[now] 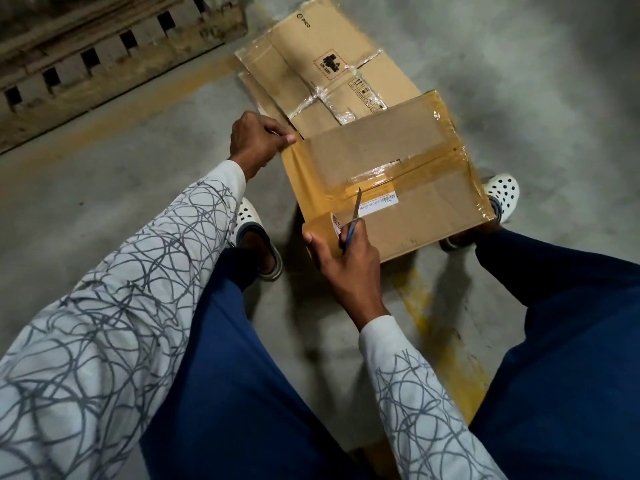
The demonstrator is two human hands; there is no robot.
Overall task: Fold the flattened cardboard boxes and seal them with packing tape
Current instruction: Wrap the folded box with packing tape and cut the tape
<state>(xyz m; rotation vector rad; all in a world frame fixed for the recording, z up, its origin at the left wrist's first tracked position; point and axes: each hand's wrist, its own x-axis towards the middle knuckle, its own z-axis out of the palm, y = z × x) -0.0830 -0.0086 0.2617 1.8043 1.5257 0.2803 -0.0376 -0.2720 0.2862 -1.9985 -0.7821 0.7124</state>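
On the floor (138, 202), left grip (258, 138) pinches tape (298, 174) at the box (398, 161) corner; right grip (346, 261) clasps roll (320, 230) and knife (355, 211), seemingly to cut.

Dim indoor scene, light from overhead. Floor (121, 174) mid-grey, unevenly lit, darkening toward upper right corner. Soft-edged shadows spread beneath folded box (415, 216), on near side. Specular glints on packing tape (375, 172) and on clear tape of flattened cardboard (343, 116). Pallet (104, 57) murky, low contrast. Wide-angle stretch along lower edge; sleeve (86, 358) enlarged, slightly soft.
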